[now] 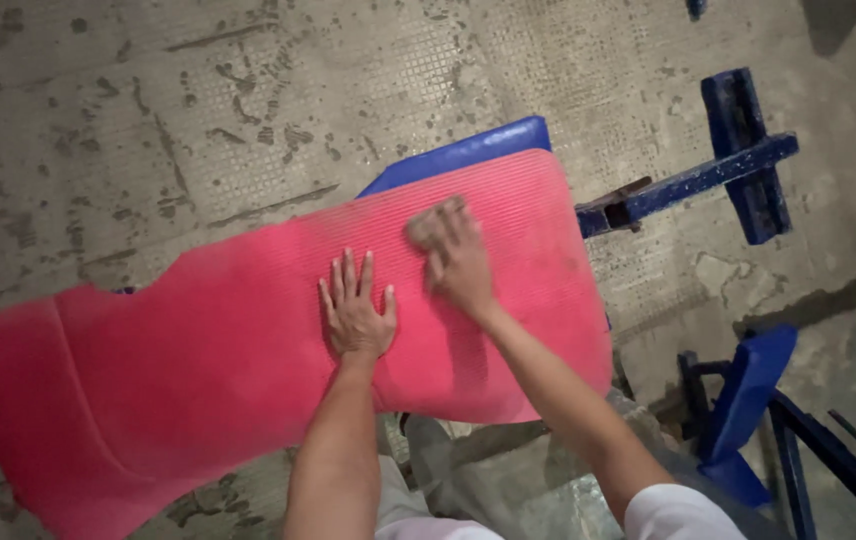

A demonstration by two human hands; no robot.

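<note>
Both hands pressed on a red ribbed mat over a blue support.

The left hand [356,312] lies flat, fingers spread wide, pinning the red mat [198,360]. The right hand [456,258], blurred, presses palm-down near the far edge, holding nothing. Best practice: keep the pinning hand firm while the other works. The foam sheet is finely ribbed and flexible, sagging past the blue bench [468,152] above the rough concrete floor [148,110].
</note>
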